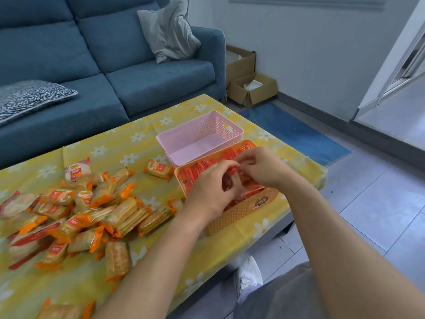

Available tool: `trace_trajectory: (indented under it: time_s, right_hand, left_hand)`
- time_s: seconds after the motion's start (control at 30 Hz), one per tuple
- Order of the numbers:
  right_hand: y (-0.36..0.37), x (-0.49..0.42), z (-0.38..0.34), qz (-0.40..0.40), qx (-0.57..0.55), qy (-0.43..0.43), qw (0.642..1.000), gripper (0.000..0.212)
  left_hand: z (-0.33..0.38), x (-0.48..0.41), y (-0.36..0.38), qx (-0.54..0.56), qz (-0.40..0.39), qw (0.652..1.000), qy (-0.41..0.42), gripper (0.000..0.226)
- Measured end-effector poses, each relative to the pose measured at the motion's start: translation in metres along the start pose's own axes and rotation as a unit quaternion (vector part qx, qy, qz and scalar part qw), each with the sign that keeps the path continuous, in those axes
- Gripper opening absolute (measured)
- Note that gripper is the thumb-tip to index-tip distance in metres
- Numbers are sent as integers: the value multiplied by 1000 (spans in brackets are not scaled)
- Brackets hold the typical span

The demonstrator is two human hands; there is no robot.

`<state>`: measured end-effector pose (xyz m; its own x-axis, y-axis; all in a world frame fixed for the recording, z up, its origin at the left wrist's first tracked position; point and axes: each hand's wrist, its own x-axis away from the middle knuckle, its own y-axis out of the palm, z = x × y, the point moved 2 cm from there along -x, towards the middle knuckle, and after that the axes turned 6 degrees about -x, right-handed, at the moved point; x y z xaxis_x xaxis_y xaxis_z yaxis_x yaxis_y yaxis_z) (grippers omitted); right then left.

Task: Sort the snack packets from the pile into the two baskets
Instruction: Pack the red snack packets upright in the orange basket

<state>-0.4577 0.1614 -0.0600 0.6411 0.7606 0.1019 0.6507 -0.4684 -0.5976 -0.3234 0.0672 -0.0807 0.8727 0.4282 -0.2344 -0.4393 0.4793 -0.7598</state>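
Both forearms reach from my lap across the worktop (207, 254) edge to the orange basket (239, 212). My left hand (211, 187) and right hand (264, 166) meet above it, fingers closed together on one red-ended snack packet (233, 178), likely so I can slot it neatly among the red packets already lined up inside. Just behind, touching the orange one, the pink basket (200, 134) sits empty, presumably kept for the other kind. At my left the pile (76, 212) of orange-edged cracker packets lies unsorted, well apart from both baskets.
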Motion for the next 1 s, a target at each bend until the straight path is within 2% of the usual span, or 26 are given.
trace_trajectory:
  time_s: [0.1, 0.2, 0.27, 0.33, 0.47, 0.53, 0.63, 0.8, 1.0]
  right_hand:
    - [-11, -1, 10, -17, 142, 23, 990, 31]
    - [-5, 3, 16, -129, 313, 102, 936, 26]
    - [4, 5, 12, -183, 363, 131, 904, 29]
    - [8, 3, 8, -204, 375, 141, 893, 32]
    - [10, 1, 12, -215, 358, 169, 893, 35]
    - [11, 0, 17, -183, 358, 165, 900, 44]
    - [6, -1, 18, -112, 330, 121, 929, 39]
    - [-29, 8, 12, -17, 152, 89, 984, 35]
    - [-40, 13, 14, 6, 18, 123, 992, 37]
  left_hand:
    - [0, -3, -3, -12, 9, 1000, -10, 42]
    - [5, -5, -7, -27, -10, 1000, -3, 38]
    - [5, -6, -12, -34, -17, 999, -3, 35]
    - [4, -8, -15, -51, -22, 998, -2, 35]
    - [2, -9, -18, -99, -23, 995, 13, 31]
    - [2, -10, -19, -115, -23, 993, 24, 31]
    - [0, -11, -21, -127, -20, 991, 25, 32]
    - [5, -7, -16, -199, -34, 978, 50, 33]
    - [8, -2, 7, -309, -50, 944, 100, 33]
